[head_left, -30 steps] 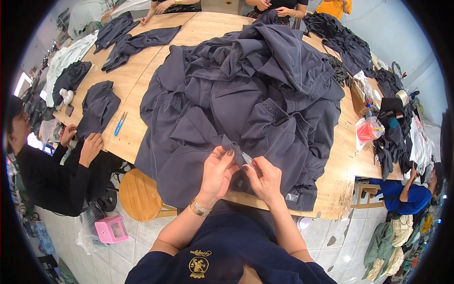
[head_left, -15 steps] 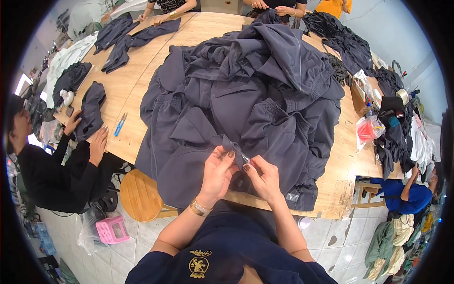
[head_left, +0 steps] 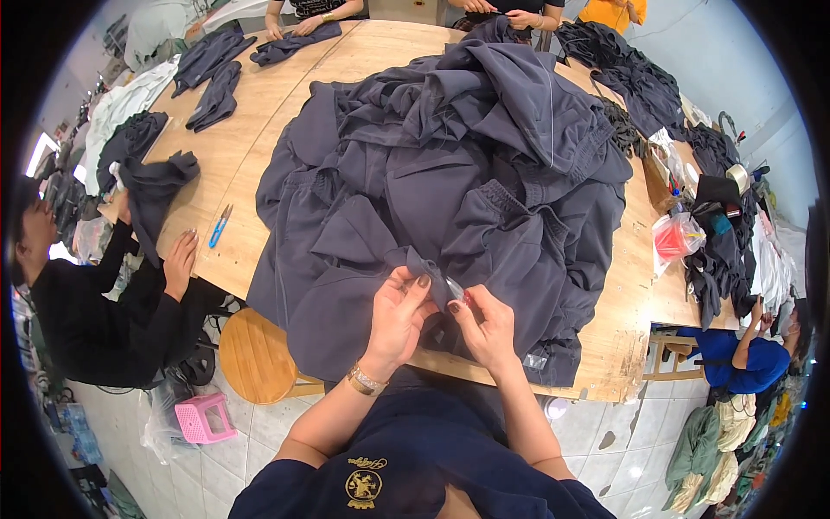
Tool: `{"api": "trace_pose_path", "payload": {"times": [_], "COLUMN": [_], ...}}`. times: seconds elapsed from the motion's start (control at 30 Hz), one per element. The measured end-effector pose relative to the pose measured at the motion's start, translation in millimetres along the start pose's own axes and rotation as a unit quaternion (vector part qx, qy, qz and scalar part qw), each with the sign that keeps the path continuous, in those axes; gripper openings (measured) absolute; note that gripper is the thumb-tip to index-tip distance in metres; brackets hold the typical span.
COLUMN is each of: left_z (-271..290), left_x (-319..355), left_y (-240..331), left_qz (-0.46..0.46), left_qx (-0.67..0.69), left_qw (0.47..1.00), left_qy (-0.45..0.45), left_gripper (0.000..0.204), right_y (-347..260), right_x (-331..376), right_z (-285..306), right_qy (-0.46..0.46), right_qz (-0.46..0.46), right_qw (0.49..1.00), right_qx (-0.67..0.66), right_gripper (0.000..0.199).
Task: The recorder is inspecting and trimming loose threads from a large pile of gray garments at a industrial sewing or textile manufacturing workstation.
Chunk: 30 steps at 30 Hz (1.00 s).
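1. At the left edge of the frame, a co-worker in a black top (head_left: 82,320) handles a single dark garment (head_left: 151,186); blue thread snips (head_left: 220,227) lie on the wooden table (head_left: 346,65) just beside that co-worker's hand.
2. At lower centre, your left hand (head_left: 399,313) is pinched closed on a fold of the dark grey garment (head_left: 346,285) at the near table edge.
3. Just to its right, your right hand (head_left: 486,327) is closed around a small metal snipping tool (head_left: 456,288), its tip touching the same fold.
4. Judge progress as early: the pile of dark grey garments (head_left: 484,164) fills the centre of the frame, and only a few folded pieces (head_left: 212,65) lie in the upper left.
5. At the right edge, a red bag (head_left: 676,238) rests on the table.
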<state>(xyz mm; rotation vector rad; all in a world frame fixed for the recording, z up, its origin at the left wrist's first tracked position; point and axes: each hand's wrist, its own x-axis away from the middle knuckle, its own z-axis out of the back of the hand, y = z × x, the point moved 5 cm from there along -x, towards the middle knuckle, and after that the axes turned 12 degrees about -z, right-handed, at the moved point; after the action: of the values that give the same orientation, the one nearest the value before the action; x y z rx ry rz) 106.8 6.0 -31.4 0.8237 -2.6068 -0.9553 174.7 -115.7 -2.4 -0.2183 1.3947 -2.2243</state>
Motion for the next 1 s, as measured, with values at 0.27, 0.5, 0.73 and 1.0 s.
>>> {"api": "trace_pose_path", "payload": {"times": [0.27, 0.5, 0.73, 1.0], "left_z": [0.4, -0.3, 0.0, 2.3], "left_x": [0.0, 0.8, 1.0, 1.6], "left_y": [-0.4, 0.0, -1.0, -1.5], "left_qz": [-0.004, -0.012, -0.017, -0.017], "left_qx": [-0.006, -0.014, -0.029, -0.028], "left_qw": [1.0, 1.0, 0.999, 0.999], "left_qy": [0.001, -0.007, -0.019, -0.013], "left_gripper": [0.015, 0.015, 0.013, 0.011], "right_y": [-8.5, -10.1, -8.1, -7.0], "right_x": [1.5, 0.3, 0.0, 1.5], "right_z": [1.4, 1.8, 1.8, 3.1], "right_qy": [0.062, 0.049, 0.074, 0.073], "right_qz": [0.11, 0.097, 0.12, 0.116], "right_qw": [0.986, 0.987, 0.982, 0.982], "right_qx": [0.106, 0.121, 0.122, 0.127], "right_gripper": [0.028, 0.024, 0.029, 0.028]}}
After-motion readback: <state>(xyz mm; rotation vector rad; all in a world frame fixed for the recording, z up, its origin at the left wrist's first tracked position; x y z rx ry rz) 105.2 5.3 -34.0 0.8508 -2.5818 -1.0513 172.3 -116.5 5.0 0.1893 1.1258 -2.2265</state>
